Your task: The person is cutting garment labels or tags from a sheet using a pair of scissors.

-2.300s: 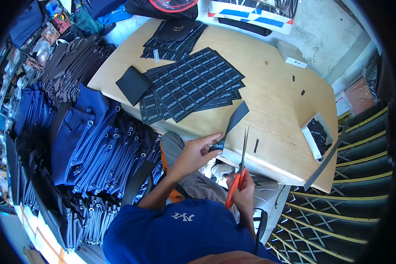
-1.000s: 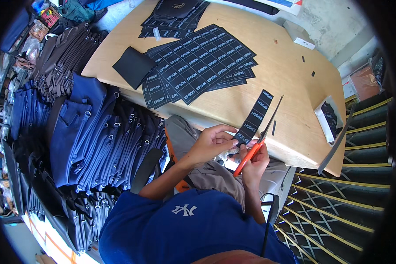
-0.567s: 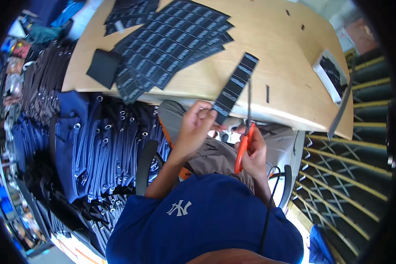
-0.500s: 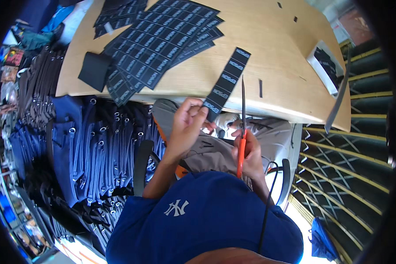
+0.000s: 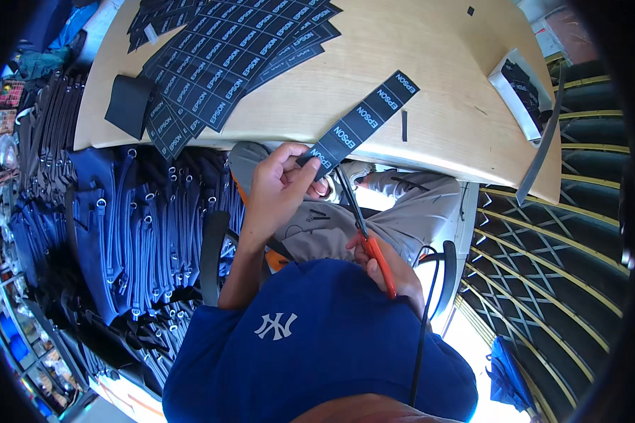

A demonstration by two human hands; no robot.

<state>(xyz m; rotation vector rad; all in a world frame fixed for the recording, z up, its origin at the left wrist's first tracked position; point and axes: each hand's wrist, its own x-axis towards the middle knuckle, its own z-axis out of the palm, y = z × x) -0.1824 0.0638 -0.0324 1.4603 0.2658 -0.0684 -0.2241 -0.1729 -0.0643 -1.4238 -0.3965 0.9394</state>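
Observation:
My left hand (image 5: 279, 189) pinches the near end of a long black label strip (image 5: 363, 120) that slants up over the edge of the wooden table (image 5: 430, 63). My right hand (image 5: 395, 271) grips orange-handled scissors (image 5: 363, 222) whose dark blades reach up to the strip's lower end, right beside my left fingers. Both hands are over my lap, in front of the table edge. A blue cap hides part of my right hand.
Several rows of cut black labels (image 5: 240, 42) lie on the table's far left, with a black pouch (image 5: 128, 106) beside them. A white tray (image 5: 522, 92) sits at the right edge. Blue strapped bags (image 5: 120, 233) pile up on my left. A metal grille (image 5: 564, 233) lies to the right.
The view has tipped further down and closer. The scissors swung from upright beside the strip to under its lower end. My left hand still holds the strip.

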